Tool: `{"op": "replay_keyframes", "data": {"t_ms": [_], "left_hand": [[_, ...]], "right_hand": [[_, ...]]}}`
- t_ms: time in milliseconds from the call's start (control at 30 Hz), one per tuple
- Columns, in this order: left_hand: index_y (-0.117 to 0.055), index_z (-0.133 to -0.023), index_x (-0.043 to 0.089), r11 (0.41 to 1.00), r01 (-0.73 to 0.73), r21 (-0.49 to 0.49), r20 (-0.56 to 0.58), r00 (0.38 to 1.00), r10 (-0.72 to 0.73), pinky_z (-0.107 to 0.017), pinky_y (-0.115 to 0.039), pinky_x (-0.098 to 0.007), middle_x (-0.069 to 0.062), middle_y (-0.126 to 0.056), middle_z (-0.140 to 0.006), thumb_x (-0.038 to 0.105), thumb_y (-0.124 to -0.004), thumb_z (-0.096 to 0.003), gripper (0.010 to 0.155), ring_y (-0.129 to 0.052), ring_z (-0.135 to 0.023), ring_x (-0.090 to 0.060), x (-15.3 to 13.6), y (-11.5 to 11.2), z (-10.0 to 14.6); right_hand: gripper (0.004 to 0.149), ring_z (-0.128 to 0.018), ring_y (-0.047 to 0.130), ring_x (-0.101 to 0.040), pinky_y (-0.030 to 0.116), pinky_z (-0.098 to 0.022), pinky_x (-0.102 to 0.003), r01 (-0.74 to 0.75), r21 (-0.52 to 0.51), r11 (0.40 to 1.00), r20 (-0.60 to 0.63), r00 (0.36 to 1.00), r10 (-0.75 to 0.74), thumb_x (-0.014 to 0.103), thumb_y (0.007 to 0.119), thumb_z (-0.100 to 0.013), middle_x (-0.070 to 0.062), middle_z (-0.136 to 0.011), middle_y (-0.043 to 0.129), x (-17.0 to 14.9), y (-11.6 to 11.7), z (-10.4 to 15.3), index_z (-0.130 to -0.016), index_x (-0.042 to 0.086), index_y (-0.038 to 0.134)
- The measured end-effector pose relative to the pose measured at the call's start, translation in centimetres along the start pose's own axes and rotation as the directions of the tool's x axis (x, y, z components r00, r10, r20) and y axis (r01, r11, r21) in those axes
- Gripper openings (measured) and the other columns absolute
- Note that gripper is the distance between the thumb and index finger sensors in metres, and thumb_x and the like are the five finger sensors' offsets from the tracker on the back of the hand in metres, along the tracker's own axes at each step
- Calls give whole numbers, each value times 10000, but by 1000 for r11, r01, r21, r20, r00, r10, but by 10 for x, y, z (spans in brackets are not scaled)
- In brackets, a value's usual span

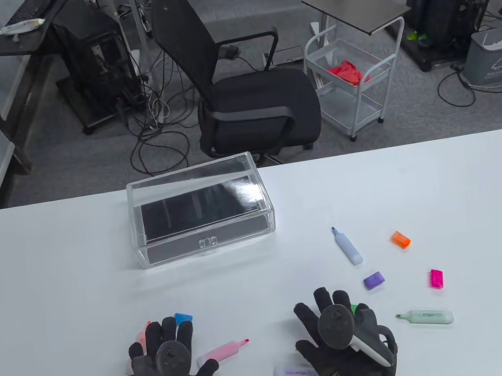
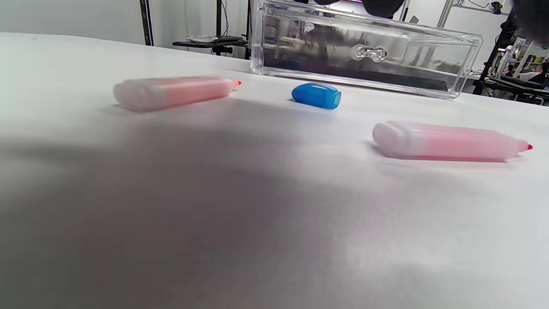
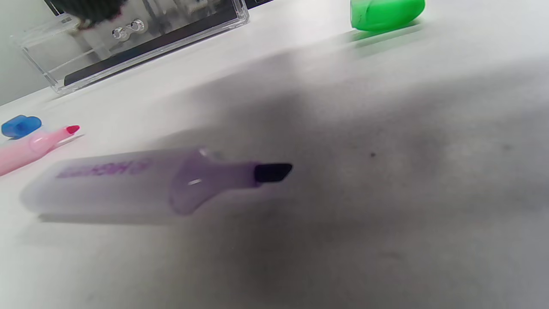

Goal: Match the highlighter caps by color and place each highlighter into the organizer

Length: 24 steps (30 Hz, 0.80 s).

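Note:
My left hand lies flat near the table's front edge, fingers straight, holding nothing. It partly covers an orange highlighter; a blue cap shows past its fingertips and a pink highlighter lies just to its right. My right hand also rests flat and empty, over a purple highlighter and beside a green cap. To the right lie a blue highlighter, a purple cap, an orange cap, a pink cap and a green highlighter. All highlighters are uncapped.
The clear acrylic organizer with a front drawer stands at the back middle of the white table. Beyond the table's far edge are a black office chair and a white trolley.

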<state>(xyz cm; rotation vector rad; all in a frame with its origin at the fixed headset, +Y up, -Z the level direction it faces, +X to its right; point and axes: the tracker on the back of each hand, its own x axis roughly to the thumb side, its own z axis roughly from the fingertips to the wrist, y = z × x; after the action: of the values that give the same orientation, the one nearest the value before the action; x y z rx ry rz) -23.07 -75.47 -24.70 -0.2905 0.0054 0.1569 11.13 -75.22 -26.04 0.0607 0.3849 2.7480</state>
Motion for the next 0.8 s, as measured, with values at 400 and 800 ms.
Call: {"op": "replay_keyframes", "data": {"t_ms": [400,800], "left_hand": [[-206,-1117,425,969,-232,83,135,966,220,-780,-149,-565,103,-95,-1199,820,-557,-397,893,-110,-1162,-278,15,17,16],[-521,-1089,279,688,-718,107,75,696,714,-688,-776,-495,7,-711,-1062,739,-639,-443,801,-918,-902,-317,20,73,-53]], "right_hand": [[706,-1023,-59,-244,-18,-655,-626,15,-1,1000,8,1000,-15,567,710,-427,131,-1111,1,7,0,4,-1022,511,333],[704,-1023,-50,-250,-8,-658,-626,27,-36,999,15,1000,-27,560,711,-428,116,-1119,26,4,-6,4,-1028,493,348]]}}
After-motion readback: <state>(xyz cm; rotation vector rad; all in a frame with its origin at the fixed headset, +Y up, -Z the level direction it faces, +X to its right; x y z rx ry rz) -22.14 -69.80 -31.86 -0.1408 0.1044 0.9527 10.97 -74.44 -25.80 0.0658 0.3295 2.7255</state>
